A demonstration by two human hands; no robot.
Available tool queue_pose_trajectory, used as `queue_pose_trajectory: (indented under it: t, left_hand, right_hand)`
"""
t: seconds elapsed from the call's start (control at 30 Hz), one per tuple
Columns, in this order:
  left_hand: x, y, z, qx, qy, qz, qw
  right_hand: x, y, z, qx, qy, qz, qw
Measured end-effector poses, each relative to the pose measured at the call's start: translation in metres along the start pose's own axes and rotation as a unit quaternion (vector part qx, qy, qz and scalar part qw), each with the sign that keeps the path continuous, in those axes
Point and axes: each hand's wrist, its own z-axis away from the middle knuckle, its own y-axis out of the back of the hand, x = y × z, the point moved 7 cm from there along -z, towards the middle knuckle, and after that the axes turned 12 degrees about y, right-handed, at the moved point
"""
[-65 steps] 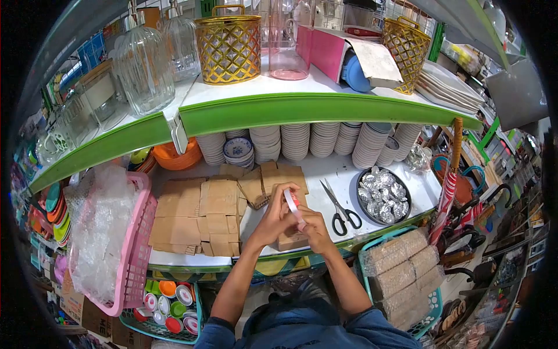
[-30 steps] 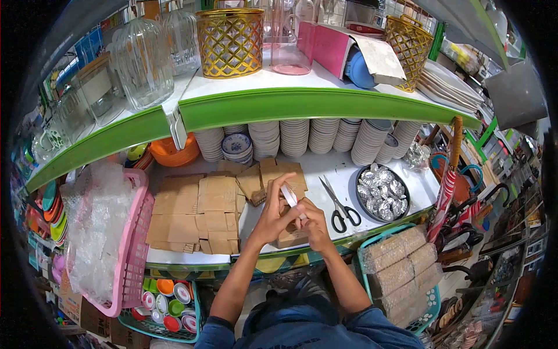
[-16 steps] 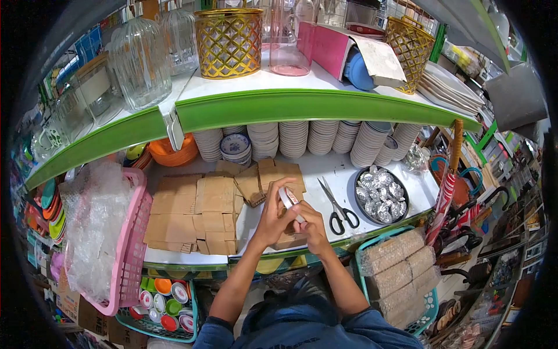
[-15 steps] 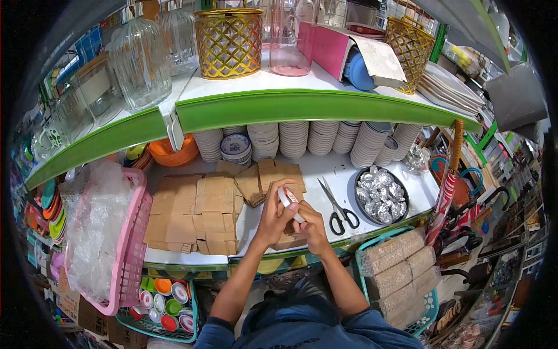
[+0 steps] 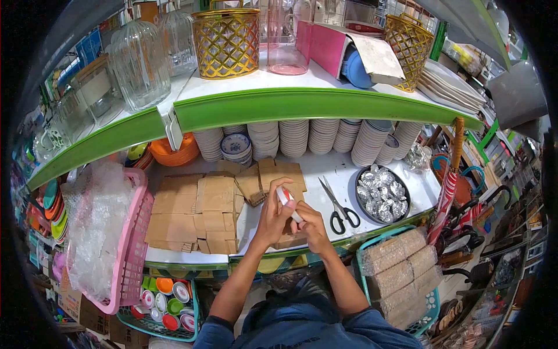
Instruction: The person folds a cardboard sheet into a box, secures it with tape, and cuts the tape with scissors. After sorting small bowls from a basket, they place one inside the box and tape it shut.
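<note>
Both hands meet over the front of the white shelf. My left hand is closed round a white roll of tape with red print, tilted and seen mostly edge-on. My right hand pinches the lower end of the same roll, its fingertips against the edge. Below and behind the hands lies a flat piece of brown cardboard, partly covered by them. Black-handled scissors rest half spread to the right of my right hand. Left of my left hand are flattened cardboard pieces.
A dark round tray holds several silver foil-like pieces. Stacked bowls line the back under a green-edged upper shelf. A pink basket with bubble wrap stands left; a teal basket with wrapped packs stands lower right.
The roll of tape has turned slightly between my hands, so its red print shows differently. My hands stay in nearly the same place.
</note>
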Motion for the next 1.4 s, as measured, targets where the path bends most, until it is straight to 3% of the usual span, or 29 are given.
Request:
queue_pose_trajectory:
  t: [0.1, 0.27, 0.3, 0.37, 0.43, 0.5, 0.53, 0.6, 0.67, 0.8, 0.9, 0.97, 1.0, 1.1, 1.17, 1.2, 1.27, 1.4]
  left_hand:
    - [-0.003, -0.002, -0.004, -0.006, 0.028, -0.049, 0.998]
    - [0.019, -0.011, 0.0, -0.011, -0.147, -0.164, 0.975]
    - [0.018, -0.012, 0.0, -0.012, -0.146, -0.164, 0.975]
    - [0.009, -0.01, -0.003, -0.04, -0.057, -0.048, 0.996]
    - [0.011, -0.01, -0.002, -0.044, -0.02, -0.022, 0.999]
    - [0.007, -0.008, -0.003, -0.048, 0.016, 0.005, 0.999]
    - [0.004, -0.009, -0.005, -0.058, 0.013, -0.005, 0.998]
    - [-0.001, -0.01, -0.006, -0.067, 0.01, -0.016, 0.998]
    - [0.014, -0.012, 0.0, -0.028, -0.137, -0.144, 0.98]
    - [0.019, -0.009, 0.0, -0.019, -0.132, -0.141, 0.981]
    - [0.014, -0.004, -0.002, -0.03, -0.093, -0.073, 0.993]
    - [-0.001, -0.003, -0.004, -0.057, 0.026, 0.038, 0.997]
    - [-0.003, -0.003, -0.005, -0.058, 0.026, 0.038, 0.997]
    - [0.003, -0.005, -0.004, -0.05, -0.032, -0.034, 0.998]
    - [0.031, -0.011, 0.008, 0.025, -0.212, -0.188, 0.959]
    - [0.03, -0.013, 0.008, 0.026, -0.215, -0.189, 0.958]
    - [0.015, -0.009, 0.003, 0.007, -0.124, -0.044, 0.991]
    - [0.003, 0.002, 0.0, -0.015, -0.051, 0.004, 0.999]
  right_hand:
    - [-0.001, 0.001, 0.001, 0.041, 0.008, 0.001, 0.999]
    - [0.021, 0.002, 0.017, 0.057, -0.03, -0.036, 0.997]
    - [0.017, 0.002, 0.015, 0.063, -0.032, -0.05, 0.996]
    - [0.012, 0.001, 0.012, 0.065, -0.07, -0.059, 0.994]
    - [0.017, 0.003, 0.013, 0.067, -0.108, -0.068, 0.99]
    - [0.011, 0.004, 0.01, 0.019, -0.014, -0.019, 1.0]
    - [0.012, 0.002, 0.009, 0.019, -0.014, -0.02, 1.0]
    - [0.008, 0.004, 0.008, 0.069, 0.035, -0.017, 0.997]
    - [0.008, 0.003, 0.008, 0.067, 0.003, -0.019, 0.998]
    - [0.011, 0.004, 0.009, 0.061, -0.035, -0.026, 0.997]
    - [0.006, 0.002, 0.003, 0.058, -0.004, -0.04, 0.998]
    - [0.006, 0.002, 0.002, 0.047, 0.011, -0.029, 0.998]
    - [0.006, 0.002, 0.002, 0.037, 0.025, -0.02, 0.999]
    - [0.01, 0.004, 0.009, 0.037, 0.033, -0.004, 0.999]
    - [0.01, 0.002, 0.01, 0.05, 0.005, -0.006, 0.999]
    - [0.012, 0.002, 0.01, 0.065, -0.024, -0.009, 0.998]
    - [0.02, 0.004, 0.017, 0.047, -0.02, -0.027, 0.998]
    - [0.003, -0.001, 0.004, 0.021, -0.012, 0.0, 1.0]
